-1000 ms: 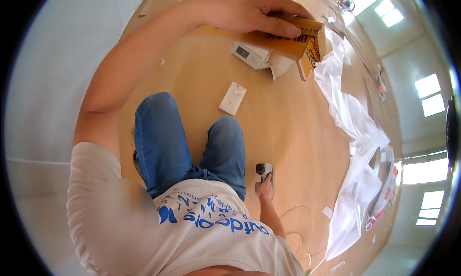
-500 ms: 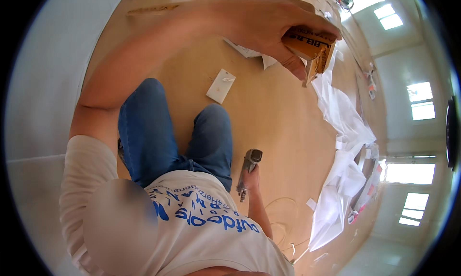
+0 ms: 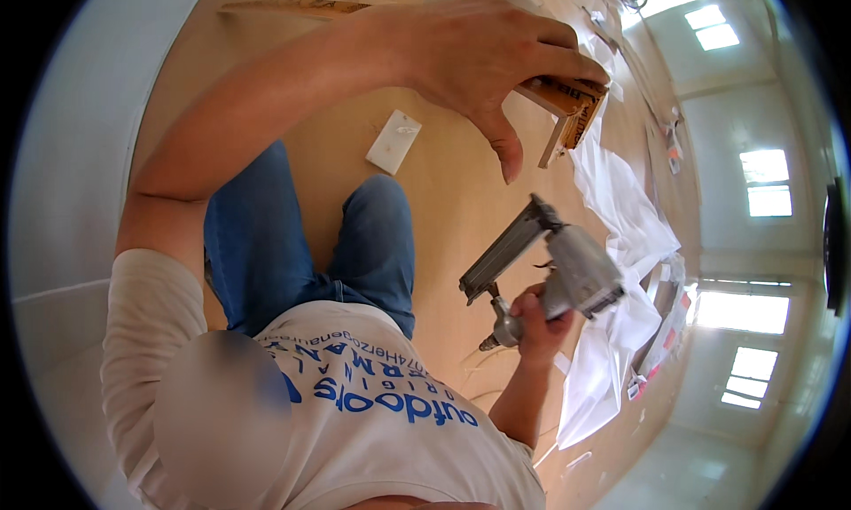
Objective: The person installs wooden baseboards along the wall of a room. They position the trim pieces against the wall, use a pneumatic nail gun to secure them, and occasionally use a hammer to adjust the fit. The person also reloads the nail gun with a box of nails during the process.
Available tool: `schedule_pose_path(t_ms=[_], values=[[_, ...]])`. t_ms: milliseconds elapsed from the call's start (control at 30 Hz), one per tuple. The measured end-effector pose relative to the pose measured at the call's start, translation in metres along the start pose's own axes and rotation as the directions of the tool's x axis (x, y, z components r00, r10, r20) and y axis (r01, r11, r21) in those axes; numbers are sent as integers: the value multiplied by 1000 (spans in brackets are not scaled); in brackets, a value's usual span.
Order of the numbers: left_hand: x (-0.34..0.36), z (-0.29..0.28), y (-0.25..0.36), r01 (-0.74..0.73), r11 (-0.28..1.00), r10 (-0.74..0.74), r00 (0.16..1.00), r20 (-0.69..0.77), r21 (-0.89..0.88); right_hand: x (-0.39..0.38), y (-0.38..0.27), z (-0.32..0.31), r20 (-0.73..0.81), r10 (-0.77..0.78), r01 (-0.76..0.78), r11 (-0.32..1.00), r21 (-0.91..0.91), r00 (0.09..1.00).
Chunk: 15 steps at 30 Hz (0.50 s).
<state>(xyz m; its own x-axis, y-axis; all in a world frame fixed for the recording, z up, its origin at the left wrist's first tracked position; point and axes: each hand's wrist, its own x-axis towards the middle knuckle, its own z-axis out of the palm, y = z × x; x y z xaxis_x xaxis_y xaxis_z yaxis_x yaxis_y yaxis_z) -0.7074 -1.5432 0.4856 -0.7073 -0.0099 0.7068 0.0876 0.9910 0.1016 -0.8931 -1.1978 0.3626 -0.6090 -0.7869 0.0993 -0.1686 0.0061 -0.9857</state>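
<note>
My left hand [image 3: 483,66] reaches across the far side, its fingers curled over an angled piece of brown printed board [image 3: 578,111]. Its thumb is spread away from the piece, and the inner side of the grip is partly hidden. Lower and to the right, my right hand [image 3: 541,328] is wrapped round the handle of a grey metal pneumatic nail gun [image 3: 581,266]. The gun's long magazine slants down to the left, and its nose points up towards my left hand, apart from the board piece. An air fitting sticks out below the handle.
A small white rectangular plate [image 3: 394,142] lies on the brown wooden surface [image 3: 470,200] beyond my knees. Crumpled white sheeting [image 3: 612,333] runs along the right. A printed strip [image 3: 292,8] lies at the far left, and a thin hose [image 3: 483,381] curls near my right forearm.
My right hand has brought the nail gun up and right, closer to my left hand, and turned it. My left thumb has moved off the board piece, which sits slightly lower in view.
</note>
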Motion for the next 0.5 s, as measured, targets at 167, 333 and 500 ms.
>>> schedule_pose_path(t_ms=[167,333,500], values=[[-6,11,-1,-24,998,28,997,76,-51,7,-53,1,121,-275,239,938,252,954],[-20,17,4,-89,996,89,996,-8,0,12,-73,5,162,-379,318,896,309,911],[-16,14,7,-159,986,164,982,-95,51,16,-79,8,174,-408,344,887,308,896]])
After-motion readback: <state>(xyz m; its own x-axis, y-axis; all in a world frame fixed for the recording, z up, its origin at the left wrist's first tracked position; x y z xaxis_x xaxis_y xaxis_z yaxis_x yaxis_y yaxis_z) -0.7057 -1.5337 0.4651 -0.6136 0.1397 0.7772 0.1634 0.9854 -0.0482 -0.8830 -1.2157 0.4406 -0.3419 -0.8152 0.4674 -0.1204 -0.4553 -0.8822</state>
